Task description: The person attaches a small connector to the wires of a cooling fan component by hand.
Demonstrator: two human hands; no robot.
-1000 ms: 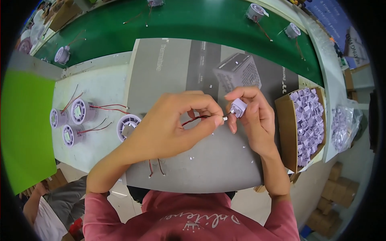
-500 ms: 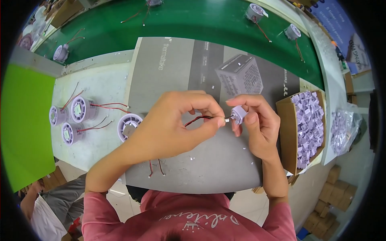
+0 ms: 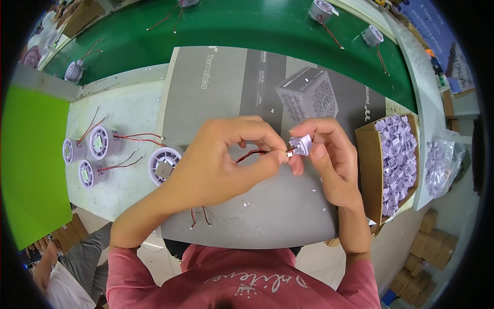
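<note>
Two hands meet over the middle of a grey mat [image 3: 267, 216], and the work sits in the narrow gap between their fingertips. The right hand [image 3: 329, 159] pinches a small pale purple plastic connector [image 3: 300, 144] between thumb and first fingers, closed firmly on it. The left hand [image 3: 221, 165] is closed on the end of a thin red and black wire [image 3: 250, 154], thumb and forefinger squeezing it just short of the connector, where a small metal tip shows.

The connector lies roughly level, its long axis running left to right, its open end facing the person's left toward the wire tip. The wire approaches along nearly the same line, then curves back under the left palm.

As a judgement, the main risk is the tip meeting the connector slightly off line, so it bends or catches the edge; the thin wire would buckle easily if pushed from too far back. The small connector could also twist or slip out of the right fingers under a sideways push.

Further out, a round pale purple fan [image 3: 163, 166] lies just left of the left hand, with three more and their leads on the white bench [image 3: 123, 113]. A cardboard box [image 3: 368, 170] of similar connectors stands to the right, and a green belt [image 3: 257, 23] runs across the far side
</note>
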